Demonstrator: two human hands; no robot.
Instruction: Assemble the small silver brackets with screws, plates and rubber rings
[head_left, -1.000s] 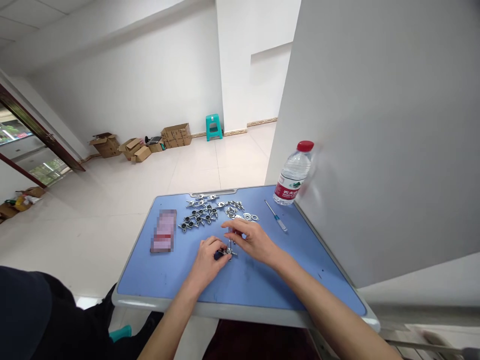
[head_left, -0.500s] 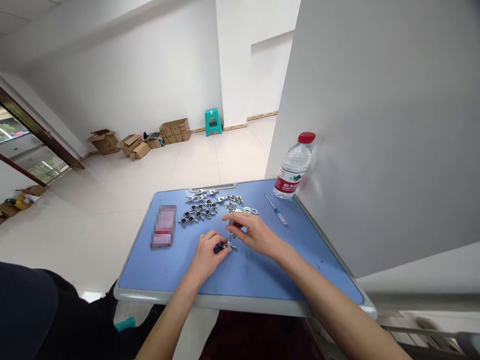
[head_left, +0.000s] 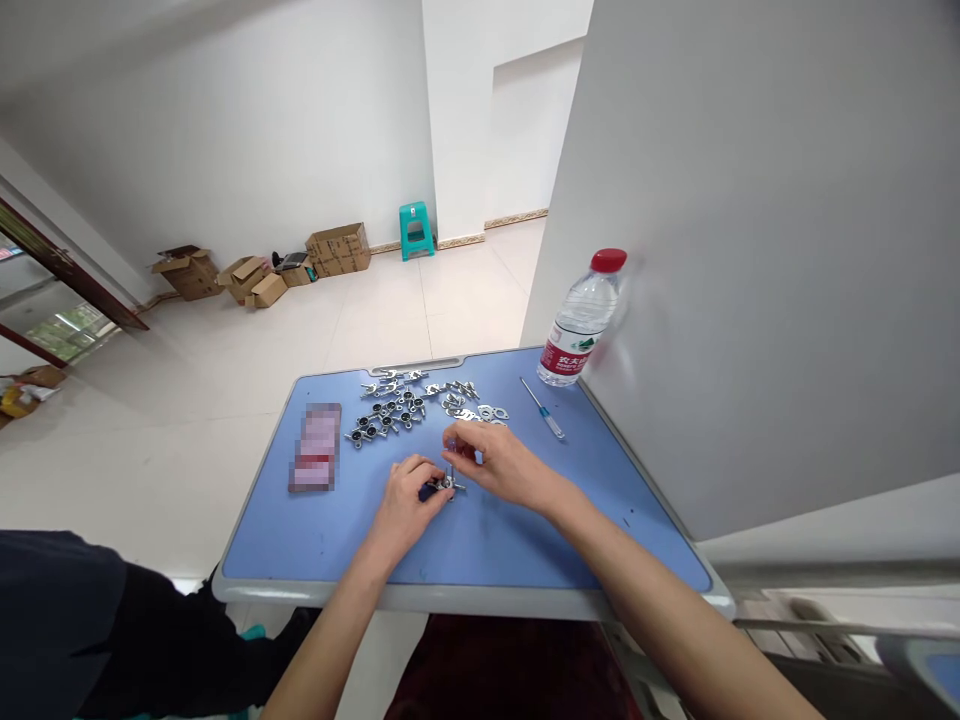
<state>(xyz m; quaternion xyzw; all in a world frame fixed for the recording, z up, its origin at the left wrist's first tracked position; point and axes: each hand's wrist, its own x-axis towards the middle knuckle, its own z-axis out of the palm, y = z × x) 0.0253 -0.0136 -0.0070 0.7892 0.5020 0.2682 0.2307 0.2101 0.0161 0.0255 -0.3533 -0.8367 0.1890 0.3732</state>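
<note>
1. Pin the small metal assembly (head_left: pixel 448 484) firmly: your left hand (head_left: pixel 405 503) has thumb and fingers closed on it, low against the blue tabletop (head_left: pixel 525 545).
2. Your right hand (head_left: pixel 496 462) pinches the top of a slim upright tool (head_left: pixel 451 470); its tip seems to meet the assembly, though your fingers hide too much to be sure.
3. Keep that shaft plumb, press straight down, and turn with light fingertips.
4. Leave your left thumb clear of the tip.
5. Mind the loose metal parts (head_left: pixel 386 418) just beyond your hands.
</note>
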